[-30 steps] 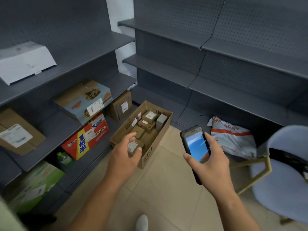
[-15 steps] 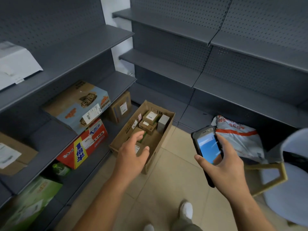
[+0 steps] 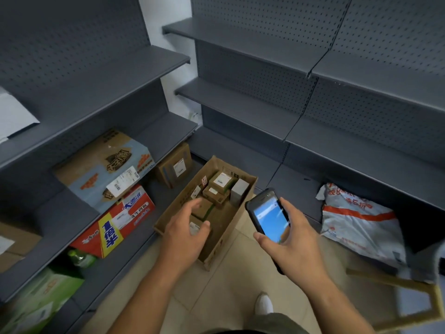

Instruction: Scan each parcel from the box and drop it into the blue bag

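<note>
1. Since a second ago, our left hand (image 3: 183,235) has advanced over the near end of the box (image 3: 232,229), fingers spread, holding nothing.
2. Our right hand (image 3: 296,242) grips the scanner (image 3: 269,216).
3. The parcels (image 3: 222,180) lie inside the box; we judge a pickup imminent.

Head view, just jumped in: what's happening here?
A person stands over a cardboard box on the floor. The left hand hovers open above the small parcels inside it, gripping nothing yet. The right hand holds a phone-like scanner, screen lit, to the right of the box. No parcel is lifted out at this moment.
</note>
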The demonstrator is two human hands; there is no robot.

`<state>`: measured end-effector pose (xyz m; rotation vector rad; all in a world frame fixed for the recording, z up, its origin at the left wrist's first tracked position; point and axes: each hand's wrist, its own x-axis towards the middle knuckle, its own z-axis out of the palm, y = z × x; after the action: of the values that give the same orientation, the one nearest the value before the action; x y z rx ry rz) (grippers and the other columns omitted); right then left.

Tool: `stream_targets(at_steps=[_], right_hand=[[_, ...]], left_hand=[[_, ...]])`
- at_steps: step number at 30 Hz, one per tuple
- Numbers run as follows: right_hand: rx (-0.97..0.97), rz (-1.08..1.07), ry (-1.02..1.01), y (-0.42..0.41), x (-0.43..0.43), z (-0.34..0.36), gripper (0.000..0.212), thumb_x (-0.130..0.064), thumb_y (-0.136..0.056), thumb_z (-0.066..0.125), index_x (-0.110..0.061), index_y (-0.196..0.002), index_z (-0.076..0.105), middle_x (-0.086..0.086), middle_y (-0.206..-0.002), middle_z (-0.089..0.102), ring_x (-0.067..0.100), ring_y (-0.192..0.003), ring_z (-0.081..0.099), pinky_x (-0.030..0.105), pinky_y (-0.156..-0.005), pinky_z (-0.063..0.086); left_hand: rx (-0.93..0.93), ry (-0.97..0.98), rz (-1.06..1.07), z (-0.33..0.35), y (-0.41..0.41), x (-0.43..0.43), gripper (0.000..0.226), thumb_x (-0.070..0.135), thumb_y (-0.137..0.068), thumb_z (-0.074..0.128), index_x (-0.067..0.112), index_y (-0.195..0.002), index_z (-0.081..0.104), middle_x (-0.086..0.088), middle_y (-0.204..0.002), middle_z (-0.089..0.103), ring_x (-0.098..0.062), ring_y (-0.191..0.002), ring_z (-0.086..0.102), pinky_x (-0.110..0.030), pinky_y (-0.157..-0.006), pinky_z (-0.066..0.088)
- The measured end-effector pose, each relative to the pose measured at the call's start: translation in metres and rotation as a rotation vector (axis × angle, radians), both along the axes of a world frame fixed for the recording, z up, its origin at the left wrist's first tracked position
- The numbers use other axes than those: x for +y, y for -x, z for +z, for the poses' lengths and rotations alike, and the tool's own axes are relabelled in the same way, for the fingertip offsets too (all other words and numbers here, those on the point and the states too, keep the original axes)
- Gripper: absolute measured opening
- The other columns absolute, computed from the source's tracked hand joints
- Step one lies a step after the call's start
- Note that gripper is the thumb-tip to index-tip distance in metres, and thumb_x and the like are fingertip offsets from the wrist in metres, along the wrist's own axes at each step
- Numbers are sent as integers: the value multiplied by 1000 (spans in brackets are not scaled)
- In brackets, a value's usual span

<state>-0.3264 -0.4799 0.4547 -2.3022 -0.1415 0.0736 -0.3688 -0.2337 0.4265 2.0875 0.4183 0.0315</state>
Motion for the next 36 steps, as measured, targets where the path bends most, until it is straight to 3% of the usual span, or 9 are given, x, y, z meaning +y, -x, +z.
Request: stream_targets(at_steps=[2,6,10,16,18,22,28,32,36], right_hand=[[8,46,-10,-28,-10,1,92,-55,-67,81,-42,-144,31,-17,-136,45,3,-117,42,28,-96,45],[24,96,7,-88,-34,-2,92,-56,-68,80,-39,-145,32,-15,-136,46,5,-119,43,27,-96,44],[54,112,-6,-136,-40,-7,91,-53,-70,81,-36,-146,33,-12,-139,46,8,-122,44,32,-98,47],[112,129,16,-187,-32,-19,93,-54,-68,82,-38,-146,32,-12,-140,45,11,-121,45,38,-98,50],[123,111,19,-203,-27,-28,92,-53,-68,82,-36,-145,34,-11,-137,47,9,-117,46,29,-92,50],[132,113,31,-231,-13,-40,89,-55,-66,81,-40,-141,35,-16,-131,48,2,-108,44,11,-76,35],[133,60,94,-271,12,-46,95,-62,-62,80,-46,-142,30,-23,-125,44,-1,-104,43,7,-70,30],[127,51,159,-290,26,-54,95,-62,-63,79,-44,-143,30,-18,-135,46,-4,-105,38,6,-69,26],[136,46,181,-306,39,-71,91,-64,-64,79,-46,-140,33,-30,-123,40,-16,-92,40,3,-65,24]], left_hand=[[26,10,23,0,-18,-14,56,32,-96,68,57,-138,40,12,-150,47,-16,-142,41,-41,-106,46],[0,-29,66,-2,-64,-44,58,30,-97,66,45,-148,44,16,-151,49,-10,-142,42,-47,-113,44],[-21,-12,64,-11,-99,-59,56,31,-97,65,46,-148,47,14,-149,51,0,-133,48,-27,-103,47],[2,10,116,-31,-138,-51,52,29,-98,64,44,-146,52,15,-143,56,-1,-130,51,-44,-108,49],[20,5,102,-40,-155,-44,51,35,-97,62,46,-145,51,15,-144,55,-5,-132,50,-44,-106,50],[57,11,88,-56,-193,-25,54,47,-92,58,53,-145,45,15,-146,53,-7,-134,49,-45,-108,48],[61,42,37,-65,-259,13,56,36,-97,64,50,-147,43,18,-145,51,-8,-134,49,-48,-110,47],[15,50,9,-73,-295,37,57,33,-97,66,50,-147,43,16,-154,46,-9,-142,43,-44,-112,44],[45,55,-17,-96,-313,58,57,38,-95,65,63,-140,40,24,-147,47,-6,-137,45,-44,-108,47]])
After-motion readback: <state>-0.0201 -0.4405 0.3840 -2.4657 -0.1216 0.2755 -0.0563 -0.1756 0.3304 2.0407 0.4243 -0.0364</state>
